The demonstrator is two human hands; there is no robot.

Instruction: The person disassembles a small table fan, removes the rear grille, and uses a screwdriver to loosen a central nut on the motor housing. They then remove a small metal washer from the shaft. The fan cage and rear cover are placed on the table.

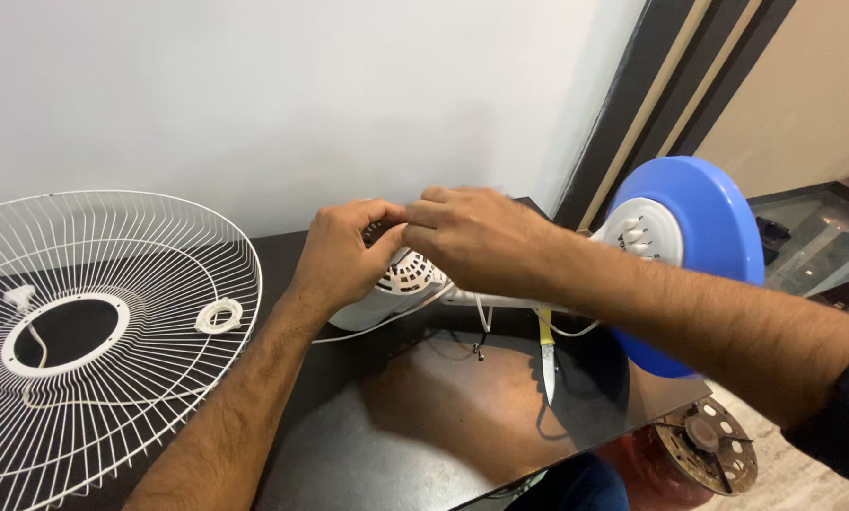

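Nearest: dark table (424, 445). Left hand (344, 255) and right hand (476, 237) touching, fingertips together, both closed on white fan motor housing (396, 289) beneath them. Wire fan guard (93, 322) left of left hand. Blue base (694, 255) right of right hand. 1 knife (547, 364) below right wrist.

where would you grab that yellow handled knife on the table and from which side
Probably by the yellow handle, coming from above on the far side, near the white fan motor housing. The knife lies flat on the dark table with its blade pointing toward the near edge, so the handle end keeps fingers off the steel. The right forearm partly covers it.
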